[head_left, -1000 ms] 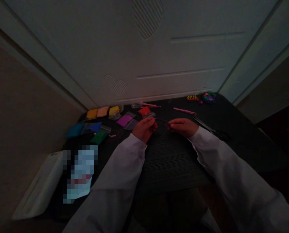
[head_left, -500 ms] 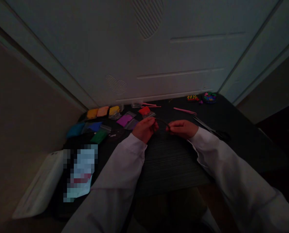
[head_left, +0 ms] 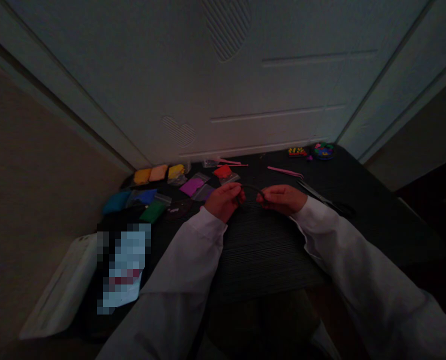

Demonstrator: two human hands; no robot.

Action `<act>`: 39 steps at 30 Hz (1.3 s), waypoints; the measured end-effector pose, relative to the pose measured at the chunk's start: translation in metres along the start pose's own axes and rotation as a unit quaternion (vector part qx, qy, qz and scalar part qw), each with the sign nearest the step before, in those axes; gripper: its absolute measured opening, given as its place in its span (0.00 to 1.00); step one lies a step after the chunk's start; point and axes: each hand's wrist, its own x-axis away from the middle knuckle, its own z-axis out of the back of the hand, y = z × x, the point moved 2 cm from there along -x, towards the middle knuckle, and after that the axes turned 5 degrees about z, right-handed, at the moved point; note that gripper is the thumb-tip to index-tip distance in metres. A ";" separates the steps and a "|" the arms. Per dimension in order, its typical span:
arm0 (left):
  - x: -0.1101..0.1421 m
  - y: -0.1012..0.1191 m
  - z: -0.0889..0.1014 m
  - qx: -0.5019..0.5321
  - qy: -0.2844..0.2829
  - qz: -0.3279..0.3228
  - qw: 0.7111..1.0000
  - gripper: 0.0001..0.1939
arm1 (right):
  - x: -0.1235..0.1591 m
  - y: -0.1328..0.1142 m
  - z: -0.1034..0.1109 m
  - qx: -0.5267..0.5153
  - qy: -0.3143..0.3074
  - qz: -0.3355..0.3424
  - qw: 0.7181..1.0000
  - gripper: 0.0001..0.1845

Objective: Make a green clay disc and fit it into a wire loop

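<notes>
Over the dark tabletop my left hand (head_left: pixel 225 201) and my right hand (head_left: pixel 283 199) pinch the two ends of a thin, dark, cord-like strip (head_left: pixel 252 187). It arches upward between my fingers, and its material is too dark to make out. Just behind my left hand lies a small bag with red clay-like stuff (head_left: pixel 223 171). Pink tweezers (head_left: pixel 285 172) rest beyond my right hand, and scissors (head_left: pixel 322 197) with dark handles lie to its right.
Bags of coloured material, among them purple (head_left: pixel 192 185), green (head_left: pixel 153 211) and yellow (head_left: pixel 176 171), spread over the left. A round dish of small colourful pieces (head_left: pixel 324 151) stands at the far right corner. A blurred-out bright object (head_left: pixel 127 267) lies left. A panelled white door (head_left: pixel 283 85) rises behind.
The strip bows a little more between my hands. Both hands stay in almost the same place, holding its ends.
</notes>
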 end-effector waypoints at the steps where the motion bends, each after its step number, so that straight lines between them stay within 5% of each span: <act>1: 0.000 0.000 0.000 0.000 0.002 -0.001 1.000 0.09 | 0.000 0.000 0.000 0.008 0.003 0.004 1.000 0.10; 9: 0.003 0.000 -0.003 -0.010 0.001 -0.009 1.000 0.08 | 0.000 0.003 0.000 0.005 -0.027 -0.011 1.000 0.12; 29: 0.005 -0.001 -0.007 -0.040 -0.002 0.000 0.999 0.11 | -0.003 0.002 -0.002 0.032 0.021 0.058 0.998 0.09; 39: 0.005 -0.002 -0.008 -0.058 0.009 -0.007 0.998 0.10 | -0.004 0.004 0.000 0.018 0.032 0.029 0.999 0.11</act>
